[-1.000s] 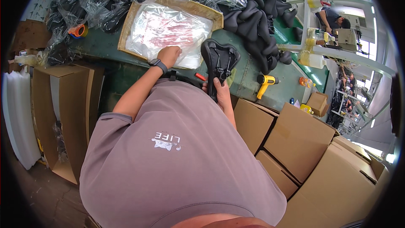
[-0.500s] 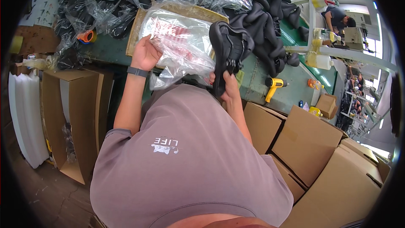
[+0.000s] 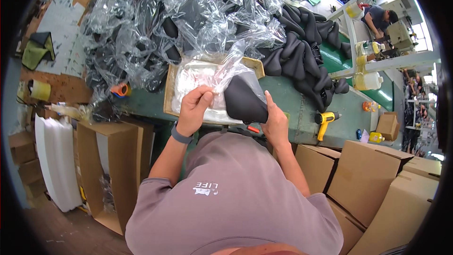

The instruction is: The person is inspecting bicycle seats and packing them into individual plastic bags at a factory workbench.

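A black bicycle saddle (image 3: pixel 245 99) is in front of me, its smooth top facing up, with a clear plastic bag (image 3: pixel 236 63) around its far part. My right hand (image 3: pixel 276 123) grips the saddle along its right side. The fingers of my left hand (image 3: pixel 192 108) are pinched together at the bag's left edge. Beneath both hands lies a shallow cardboard tray (image 3: pixel 168 97) holding a stack of flat clear bags (image 3: pixel 186 82) with red print. The saddle's underside is hidden.
Bagged saddles (image 3: pixel 203 23) are heaped at the back; bare black saddles (image 3: pixel 302 42) lie to their right. A yellow heat gun (image 3: pixel 325 122), an orange tape roll (image 3: pixel 121 89) and a red-handled tool (image 3: pixel 253 129) rest on the green bench (image 3: pixel 146 106). Cardboard boxes (image 3: pixel 363 174) stand at right.
The saddle has turned from underside showing to top showing and now sits partly inside the bag. My left hand has gone from open fingers on the bag to a pinch.
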{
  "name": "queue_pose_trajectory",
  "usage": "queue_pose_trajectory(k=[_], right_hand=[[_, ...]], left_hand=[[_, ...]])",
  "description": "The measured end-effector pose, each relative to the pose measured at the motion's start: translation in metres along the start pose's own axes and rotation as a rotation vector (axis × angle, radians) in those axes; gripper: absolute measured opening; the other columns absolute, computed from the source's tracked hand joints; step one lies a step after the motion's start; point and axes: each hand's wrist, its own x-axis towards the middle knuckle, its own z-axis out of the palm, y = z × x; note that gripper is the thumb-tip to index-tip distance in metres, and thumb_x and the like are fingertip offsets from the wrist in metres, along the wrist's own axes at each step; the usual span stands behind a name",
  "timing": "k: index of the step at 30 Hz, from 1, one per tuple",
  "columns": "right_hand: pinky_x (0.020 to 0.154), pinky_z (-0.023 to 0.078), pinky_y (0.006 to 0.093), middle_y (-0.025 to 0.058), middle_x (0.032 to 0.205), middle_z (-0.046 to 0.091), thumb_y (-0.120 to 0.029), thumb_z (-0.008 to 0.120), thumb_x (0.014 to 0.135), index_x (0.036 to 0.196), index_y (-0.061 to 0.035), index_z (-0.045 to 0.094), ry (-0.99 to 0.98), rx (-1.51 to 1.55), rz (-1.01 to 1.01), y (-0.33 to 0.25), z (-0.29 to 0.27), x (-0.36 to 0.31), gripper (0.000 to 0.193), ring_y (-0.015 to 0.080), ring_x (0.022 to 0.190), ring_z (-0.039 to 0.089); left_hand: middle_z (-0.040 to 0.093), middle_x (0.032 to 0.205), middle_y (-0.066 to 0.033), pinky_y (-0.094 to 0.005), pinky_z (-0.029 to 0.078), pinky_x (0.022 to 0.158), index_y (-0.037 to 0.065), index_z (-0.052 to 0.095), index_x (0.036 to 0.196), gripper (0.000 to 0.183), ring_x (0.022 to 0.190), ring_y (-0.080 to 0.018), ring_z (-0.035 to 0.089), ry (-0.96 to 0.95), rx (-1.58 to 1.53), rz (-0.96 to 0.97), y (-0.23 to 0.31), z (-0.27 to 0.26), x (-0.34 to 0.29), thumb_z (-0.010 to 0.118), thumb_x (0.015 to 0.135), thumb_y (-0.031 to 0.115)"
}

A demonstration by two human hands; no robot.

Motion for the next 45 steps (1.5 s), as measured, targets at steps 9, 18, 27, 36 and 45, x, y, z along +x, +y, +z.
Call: queue_pose_trajectory(k=[9, 18, 27, 36, 45], right_hand=[[0.105, 0.059, 0.0370, 0.0098, 0.142, 0.070, -0.006, 0.085, 0.095, 0.154, -0.0013, 0.058, -0.124, 1.442, 0.648, 0.045, 0.010, 0.050, 0.065, 0.0181, 0.121, 0.070], [0.095, 0.058, 0.0458, 0.0209, 0.113, 0.074, -0.003, 0.082, 0.085, 0.123, -0.0005, 0.074, 0.333, 0.543, -0.170, 0.017, -0.004, 0.114, 0.039, 0.0426, 0.108, 0.072], [0.106, 0.061, 0.0478, 0.0247, 0.145, 0.071, -0.014, 0.080, 0.098, 0.170, -0.0116, 0.050, -0.662, 0.489, -0.089, 0.091, 0.037, 0.108, 0.078, 0.0379, 0.116, 0.076], [0.095, 0.061, 0.0446, 0.0207, 0.113, 0.078, -0.013, 0.076, 0.098, 0.133, -0.0008, 0.072, 0.583, 0.242, 0.525, 0.378, -0.006, 0.201, 0.037, 0.0390, 0.102, 0.076], [0.122, 0.048, 0.0527, 0.0326, 0.139, 0.072, -0.051, 0.084, 0.092, 0.164, 0.0008, 0.047, 0.408, -0.070, 0.863, 0.415, 0.022, 0.372, 0.096, 0.0484, 0.136, 0.065]], left_hand=[[0.071, 0.100, -0.0015, -0.0343, 0.054, 0.088, 0.000, 0.073, 0.122, 0.026, 0.095, -0.0127, 0.063, -0.538, -0.277, -0.522, -0.029, 0.025, 0.036, 0.075, 0.112, 0.024], [0.064, 0.143, -0.0172, -0.0429, 0.054, 0.112, 0.005, 0.035, 0.170, 0.092, 0.133, -0.0289, 0.065, -0.145, -0.078, -0.278, -0.038, 0.042, 0.277, 0.080, 0.090, 0.000], [0.073, 0.106, -0.0104, -0.0413, 0.064, 0.072, 0.003, 0.069, 0.123, 0.039, 0.095, -0.0276, 0.075, 0.398, -0.409, -0.267, -0.002, -0.148, 0.618, 0.086, 0.103, 0.032], [0.052, 0.162, -0.0253, -0.0422, 0.057, 0.114, 0.001, 0.021, 0.176, 0.098, 0.137, -0.0311, 0.065, 0.576, 0.331, 0.099, -0.044, -0.069, 0.516, 0.082, 0.099, -0.002], [0.073, 0.147, -0.0166, -0.0402, 0.063, 0.096, 0.001, 0.062, 0.156, 0.061, 0.128, -0.0313, 0.073, 0.022, 0.825, 0.319, -0.057, 0.106, 0.265, 0.080, 0.097, 0.000]])
